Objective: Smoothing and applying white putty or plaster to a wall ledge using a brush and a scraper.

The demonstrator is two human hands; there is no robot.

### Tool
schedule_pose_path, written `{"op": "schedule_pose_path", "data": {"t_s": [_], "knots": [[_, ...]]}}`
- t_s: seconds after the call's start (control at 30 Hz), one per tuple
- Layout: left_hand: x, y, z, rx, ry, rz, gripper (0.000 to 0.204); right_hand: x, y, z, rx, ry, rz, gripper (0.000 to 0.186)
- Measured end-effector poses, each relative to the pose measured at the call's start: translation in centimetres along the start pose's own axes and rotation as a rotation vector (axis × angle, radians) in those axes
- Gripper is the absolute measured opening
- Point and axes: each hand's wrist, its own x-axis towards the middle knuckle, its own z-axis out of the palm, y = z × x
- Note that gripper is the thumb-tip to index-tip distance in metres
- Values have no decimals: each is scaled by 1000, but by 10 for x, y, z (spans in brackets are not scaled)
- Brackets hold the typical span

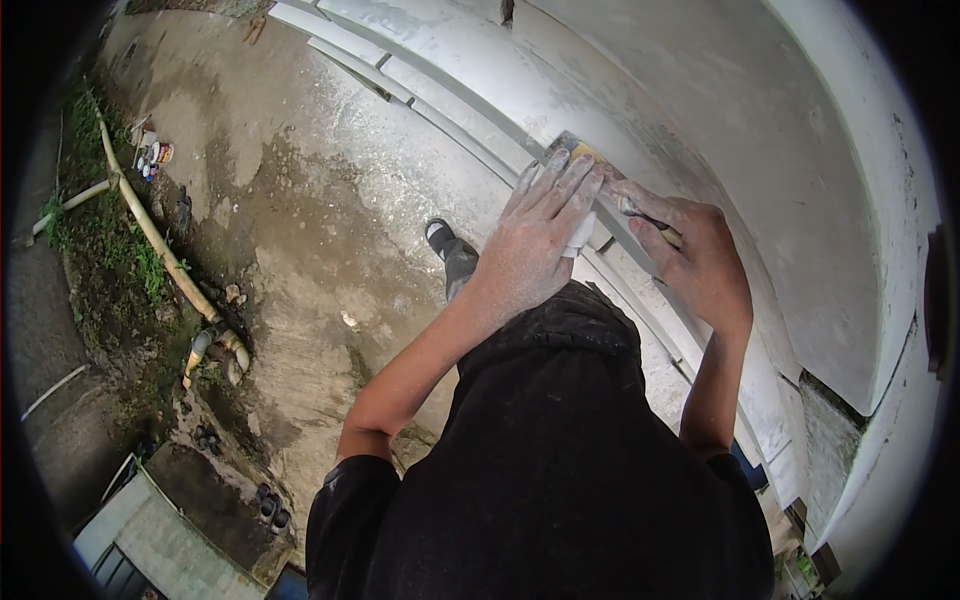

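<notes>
Both bare forearms reach up from the lower middle of the frame. The left hand (535, 235) lies flat, palm down, fingers spread and dusted white. The right hand (700, 260), just right of it, is curled closed, knuckles up.

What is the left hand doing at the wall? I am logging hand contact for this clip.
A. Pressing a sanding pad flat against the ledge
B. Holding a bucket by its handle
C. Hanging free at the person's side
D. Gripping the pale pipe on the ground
A: the dusty left hand lies with spread fingers flat on a small sanding pad at the grey wall ledge, beside the right hand.
</notes>
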Motion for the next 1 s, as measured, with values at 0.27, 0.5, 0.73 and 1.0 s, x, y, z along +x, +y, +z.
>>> {"op": "schedule_pose_path", "data": {"t_s": [0.27, 0.5, 0.73, 1.0], "knots": [[9, -5, 11, 33, 29, -64, 84, 20, 14, 6, -94, -36, 6, 37], [12, -41, -8, 45, 205, -155, 74, 72, -15, 26, -50, -83, -111, 36], [15, 10, 16, -15, 96, -11, 81, 10, 29, 2, 251, 24, -80, 34], [20, -22, 7, -48, 144, 11, 69, 31, -5, -6, 10, -108, -29, 36]]}}
